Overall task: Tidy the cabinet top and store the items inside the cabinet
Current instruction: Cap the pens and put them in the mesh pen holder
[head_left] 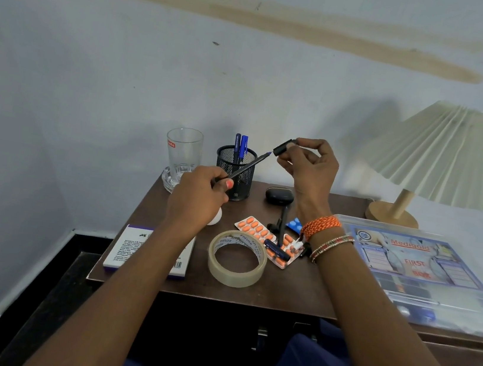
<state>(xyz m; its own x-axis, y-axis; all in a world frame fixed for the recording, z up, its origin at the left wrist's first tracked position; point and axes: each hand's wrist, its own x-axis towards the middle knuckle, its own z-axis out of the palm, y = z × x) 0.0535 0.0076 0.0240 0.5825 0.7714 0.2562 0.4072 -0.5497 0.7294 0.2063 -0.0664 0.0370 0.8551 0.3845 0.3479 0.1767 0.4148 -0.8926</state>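
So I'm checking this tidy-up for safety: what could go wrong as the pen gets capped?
The pen in the left hand is uncapped, cap pinched in the right hand, apart from the tip: ink might mark fingers. The left hand is close to the glass and mesh pen holder; a knock could tip either.

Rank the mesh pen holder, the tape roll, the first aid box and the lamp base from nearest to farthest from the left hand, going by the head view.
Measured from the left hand:
1. Mesh pen holder, just right of the hand, at the back.
2. Tape roll, toward the front, slightly right.
3. First aid box, on the right side.
4. Lamp base, back right corner.
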